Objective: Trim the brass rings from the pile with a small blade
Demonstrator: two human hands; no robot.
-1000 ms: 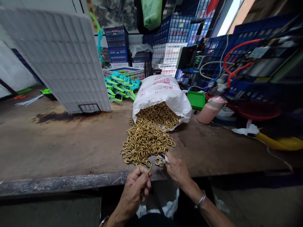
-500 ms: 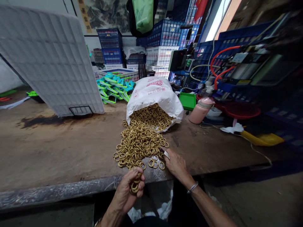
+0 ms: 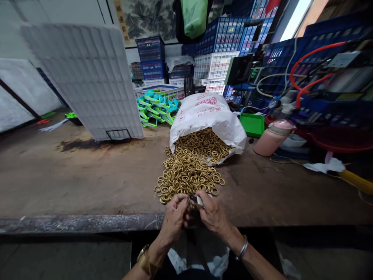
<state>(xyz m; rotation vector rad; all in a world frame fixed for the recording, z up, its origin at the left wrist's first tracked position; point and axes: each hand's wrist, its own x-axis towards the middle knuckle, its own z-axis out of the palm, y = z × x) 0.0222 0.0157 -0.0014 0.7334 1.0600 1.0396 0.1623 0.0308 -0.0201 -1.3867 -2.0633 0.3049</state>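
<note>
A heap of brass rings [image 3: 189, 173] spills from a white sack [image 3: 208, 114] lying on its side on the brown workbench [image 3: 87, 182]. My left hand [image 3: 175, 217] and my right hand [image 3: 212, 214] meet at the near edge of the heap, just above the bench's front edge. Both have their fingers curled and pinched together. The right hand's fingers grip a small white-tipped tool [image 3: 197, 200]. What the left hand's fingers hold is hidden between the two hands. A bangle shows on each wrist.
A white grid panel [image 3: 87, 77] leans upright at the back left. Teal and green plastic parts [image 3: 155, 109] lie behind the sack. A green box [image 3: 252, 124], a pink flask [image 3: 272, 136], hoses and stacked crates crowd the right and back.
My left hand has risen from below the bench edge, where it held a bunch of rings, to the heap. The right hand has drawn in to meet it.
</note>
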